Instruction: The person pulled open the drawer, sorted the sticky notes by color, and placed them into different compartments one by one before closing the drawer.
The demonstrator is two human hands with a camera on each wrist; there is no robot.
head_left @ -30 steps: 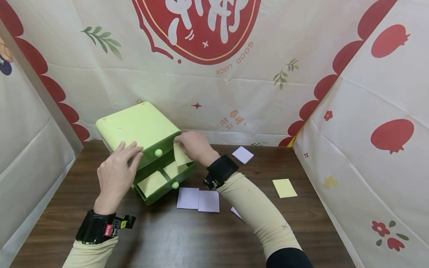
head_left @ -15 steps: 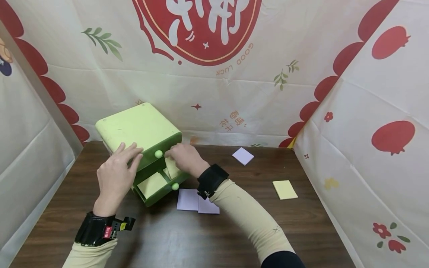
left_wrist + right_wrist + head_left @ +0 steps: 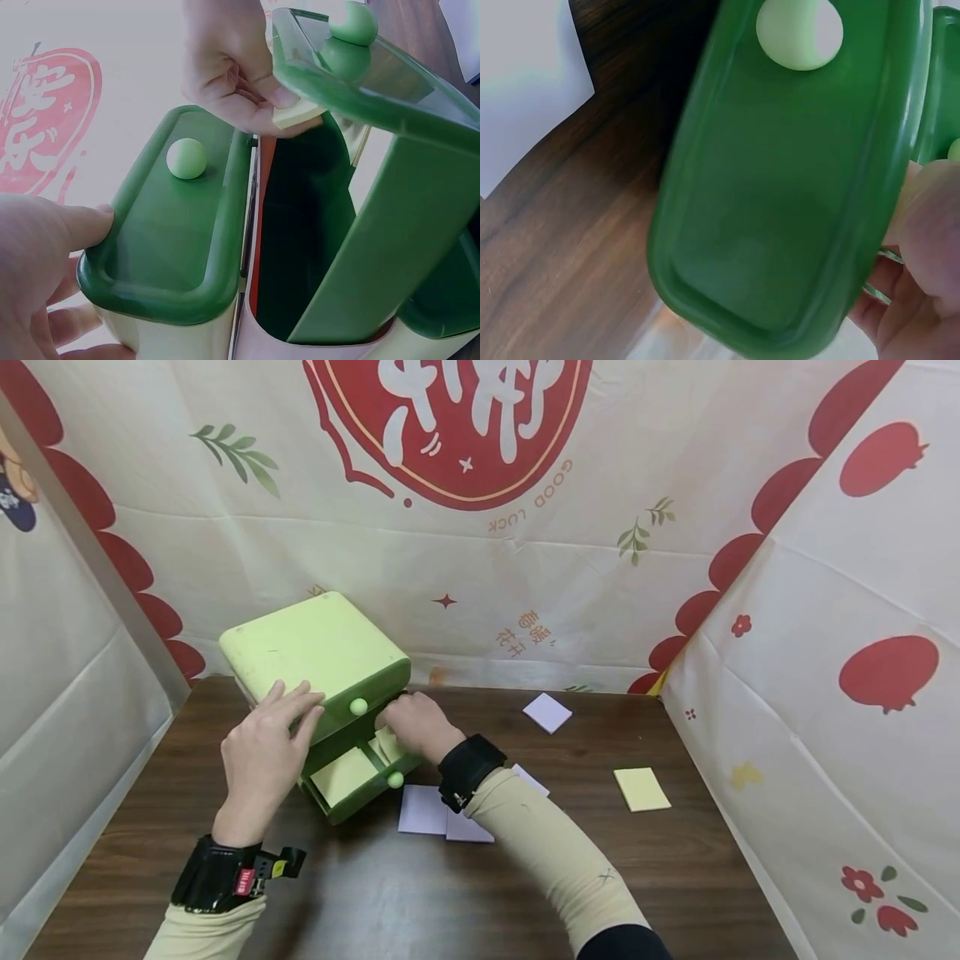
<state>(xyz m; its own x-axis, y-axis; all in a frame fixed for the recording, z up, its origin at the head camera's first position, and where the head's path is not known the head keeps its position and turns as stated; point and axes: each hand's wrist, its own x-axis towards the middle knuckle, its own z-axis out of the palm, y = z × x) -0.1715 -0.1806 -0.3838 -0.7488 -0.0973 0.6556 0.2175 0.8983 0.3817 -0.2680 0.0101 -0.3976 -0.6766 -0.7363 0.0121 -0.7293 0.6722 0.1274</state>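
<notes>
A small drawer cabinet (image 3: 318, 647) with a pale green top and dark green fronts stands at the left. Its lower drawer (image 3: 352, 803) is pulled out, and a divider splits it. A yellow sticky note pad (image 3: 342, 774) lies in the left compartment. My right hand (image 3: 420, 725) reaches into the right compartment and pinches a yellow sticky note (image 3: 298, 114) between thumb and fingers. Part of that compartment is hidden behind the hand. My left hand (image 3: 264, 756) touches the cabinet's front left corner with extended fingers, its thumb at the upper drawer's edge in the left wrist view.
Two lilac note pads (image 3: 422, 810) lie side by side before the drawer. Another lilac pad (image 3: 548, 712) is farther back, and one (image 3: 531, 778) is partly under the right forearm. A yellow pad (image 3: 642, 789) lies at the right. Printed cloth (image 3: 480, 568) walls enclose the table.
My right hand has come down and slightly left, bringing the yellow sticky note from above the drawer into the right compartment. The left hand stays against the cabinet.
</notes>
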